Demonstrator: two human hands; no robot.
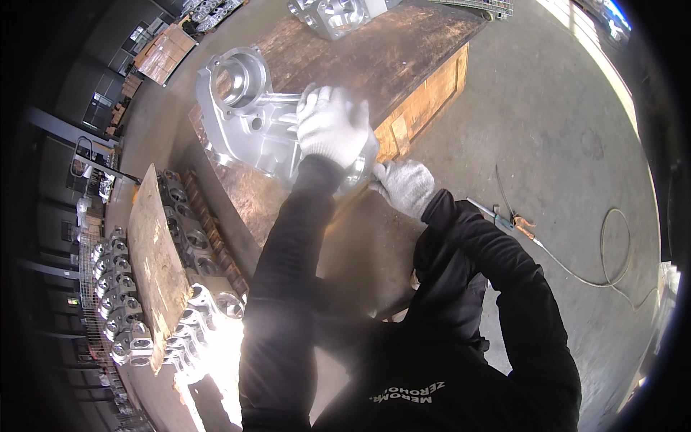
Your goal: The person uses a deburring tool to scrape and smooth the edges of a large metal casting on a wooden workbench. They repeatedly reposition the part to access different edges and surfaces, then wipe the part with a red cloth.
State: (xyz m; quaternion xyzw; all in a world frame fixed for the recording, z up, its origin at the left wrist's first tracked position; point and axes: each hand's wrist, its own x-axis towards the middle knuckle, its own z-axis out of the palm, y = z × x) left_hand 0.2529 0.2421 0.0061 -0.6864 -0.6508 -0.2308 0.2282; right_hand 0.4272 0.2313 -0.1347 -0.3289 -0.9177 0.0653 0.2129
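A large silver metal casting (260,138) with a round bore at its far left end lies on a worn wooden table (403,54). My left hand (332,124), in a white knit glove, grips the casting's right part with its fingers curled over it. Lower and to the right, my right hand (407,187), also gloved in white, is closed at the casting's near right end. Its thumb and fingertips are pressed together, and what they pinch, if anything, is hidden. The casting's near end is partly covered by my left hand and forearm.
Another casting (338,16) stands at the table's far side. An air blow gun (522,225) with a coiled hose (608,248) lies on the floor to the right. At left, several castings (119,295) stand in rows beside an upright wooden board (155,266). Boxes (165,54) are stacked farther back.
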